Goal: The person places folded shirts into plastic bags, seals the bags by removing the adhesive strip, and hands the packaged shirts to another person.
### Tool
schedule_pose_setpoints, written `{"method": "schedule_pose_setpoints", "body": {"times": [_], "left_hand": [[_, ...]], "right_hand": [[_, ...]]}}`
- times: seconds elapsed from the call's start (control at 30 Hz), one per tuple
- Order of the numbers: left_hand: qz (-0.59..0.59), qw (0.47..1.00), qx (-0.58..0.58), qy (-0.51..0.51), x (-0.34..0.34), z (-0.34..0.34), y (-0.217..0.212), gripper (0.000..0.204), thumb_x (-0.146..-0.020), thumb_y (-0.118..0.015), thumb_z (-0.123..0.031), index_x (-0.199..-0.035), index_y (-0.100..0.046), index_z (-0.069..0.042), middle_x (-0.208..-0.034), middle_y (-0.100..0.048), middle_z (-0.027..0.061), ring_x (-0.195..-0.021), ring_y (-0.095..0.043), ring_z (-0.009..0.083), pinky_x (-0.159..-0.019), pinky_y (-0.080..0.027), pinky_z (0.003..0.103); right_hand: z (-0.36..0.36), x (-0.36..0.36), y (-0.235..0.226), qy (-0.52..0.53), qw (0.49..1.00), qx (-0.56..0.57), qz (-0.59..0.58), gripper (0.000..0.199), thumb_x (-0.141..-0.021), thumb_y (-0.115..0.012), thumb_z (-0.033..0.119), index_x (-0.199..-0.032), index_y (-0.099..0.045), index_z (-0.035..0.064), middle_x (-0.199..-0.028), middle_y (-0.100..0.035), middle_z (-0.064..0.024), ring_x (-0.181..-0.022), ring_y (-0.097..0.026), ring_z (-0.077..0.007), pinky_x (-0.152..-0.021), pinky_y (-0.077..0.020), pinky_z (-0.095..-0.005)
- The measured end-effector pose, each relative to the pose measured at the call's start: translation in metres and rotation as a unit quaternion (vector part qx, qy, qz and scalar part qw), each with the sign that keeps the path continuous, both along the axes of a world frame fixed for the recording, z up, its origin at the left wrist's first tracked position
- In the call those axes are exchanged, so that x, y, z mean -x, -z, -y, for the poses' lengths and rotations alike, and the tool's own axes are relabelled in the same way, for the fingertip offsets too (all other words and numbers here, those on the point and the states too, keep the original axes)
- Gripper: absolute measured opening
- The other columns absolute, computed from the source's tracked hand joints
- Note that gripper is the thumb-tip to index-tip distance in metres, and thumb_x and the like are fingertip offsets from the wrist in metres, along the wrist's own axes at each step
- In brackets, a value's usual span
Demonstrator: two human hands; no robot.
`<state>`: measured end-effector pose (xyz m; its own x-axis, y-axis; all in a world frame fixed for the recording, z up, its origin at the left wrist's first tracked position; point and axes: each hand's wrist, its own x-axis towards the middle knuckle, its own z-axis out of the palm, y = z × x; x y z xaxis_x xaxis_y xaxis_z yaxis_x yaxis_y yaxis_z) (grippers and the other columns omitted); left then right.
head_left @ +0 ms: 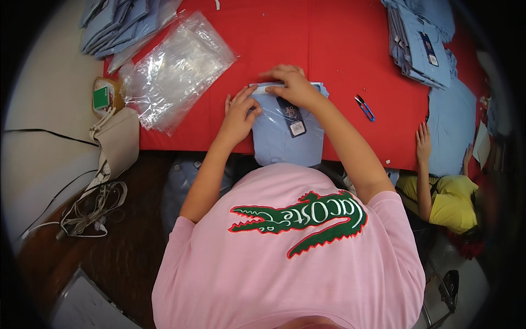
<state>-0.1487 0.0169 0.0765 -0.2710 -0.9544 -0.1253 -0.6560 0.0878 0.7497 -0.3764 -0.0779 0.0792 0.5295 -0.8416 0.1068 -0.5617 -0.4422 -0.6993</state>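
Note:
A folded light blue shirt (271, 137), which looks to be in a clear plastic bag, lies in front of me at the table's near edge. A dark hang tag (292, 118) with a white label rests on it. My left hand (240, 116) is at the shirt's far left corner, its curled fingers gripping the edge. Over the far edge reaches my right hand (293, 85), thumb on a white strip (263, 89) and fingers stretched out, slightly blurred. Whether the strip belongs to the bag or the shirt I cannot tell.
Clear plastic bags (178, 68) lie at left on the red table (339, 33). Blue thread snips (365, 108) lie at right. Folded blue shirts (118, 24) are stacked far left, and more shirts (413, 46) far right. A co-worker in yellow (455, 203) handles blue cloth (452, 123).

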Motion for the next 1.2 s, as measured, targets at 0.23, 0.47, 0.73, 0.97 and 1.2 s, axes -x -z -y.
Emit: {"method": "schedule_pose_setpoints", "body": {"times": [0.23, 0.47, 0.73, 0.97, 1.2], "left_hand": [[0.051, 0.992, 0.005, 0.115, -0.013, 0.024, -0.002, 0.011, -0.097, -0.070, -0.019, -0.099, -0.065, -0.009, -0.165, -0.046, 0.0122, -0.159, -0.031, 0.0356, -0.129, -0.013, 0.059], [0.104, 0.987, 0.090, 0.079, 0.024, 0.035, -0.036, 0.036, -0.095, -0.071, -0.019, -0.129, -0.063, -0.012, -0.159, -0.050, 0.0120, -0.154, -0.039, 0.0338, -0.130, -0.014, 0.061], [-0.023, 0.985, 0.127, 0.114, 0.140, 0.059, 0.024, 0.051, -0.094, -0.072, -0.017, -0.144, -0.065, -0.013, -0.136, -0.066, 0.0098, -0.135, -0.055, 0.0312, -0.119, -0.035, 0.048], [-0.111, 0.976, 0.099, 0.159, 0.133, 0.065, 0.043, 0.042, -0.095, -0.068, -0.010, -0.138, -0.071, -0.012, -0.129, -0.070, 0.0108, -0.128, -0.060, 0.0323, -0.115, -0.040, 0.045], [-0.223, 0.971, 0.009, 0.087, 0.104, 0.072, -0.011, 0.037, -0.101, -0.067, -0.015, -0.137, -0.070, -0.006, -0.129, -0.070, 0.0138, -0.125, -0.063, 0.0322, -0.108, -0.050, 0.042]], "right_hand": [[-0.052, 0.107, -0.041, 0.039, 0.976, -0.215, -0.017, 0.017, -0.087, -0.083, 0.016, -0.100, -0.078, 0.0064, -0.104, -0.070, -0.0083, -0.101, -0.068, -0.0273, -0.090, -0.0539, -0.0390], [-0.092, 0.111, -0.029, 0.074, 0.986, -0.142, -0.049, 0.013, -0.085, -0.078, 0.013, -0.096, -0.079, 0.0052, -0.100, -0.071, -0.0089, -0.097, -0.068, -0.0295, -0.087, -0.0557, -0.0405], [-0.093, 0.120, -0.030, 0.150, 0.961, -0.232, 0.023, 0.012, -0.089, -0.076, 0.014, -0.094, -0.079, 0.0039, -0.092, -0.072, -0.0117, -0.089, -0.071, -0.0304, -0.081, -0.0566, -0.0399], [-0.072, 0.107, -0.032, 0.131, 0.988, -0.054, -0.070, 0.012, -0.088, -0.078, 0.013, -0.095, -0.077, 0.0027, -0.095, -0.070, -0.0131, -0.087, -0.070, -0.0288, -0.078, -0.0563, -0.0409], [-0.049, 0.116, -0.024, 0.073, 0.993, -0.025, -0.089, 0.013, -0.079, -0.082, 0.014, -0.090, -0.080, 0.0065, -0.136, -0.066, -0.0108, -0.122, -0.062, -0.0297, -0.095, -0.0556, -0.0396]]}}
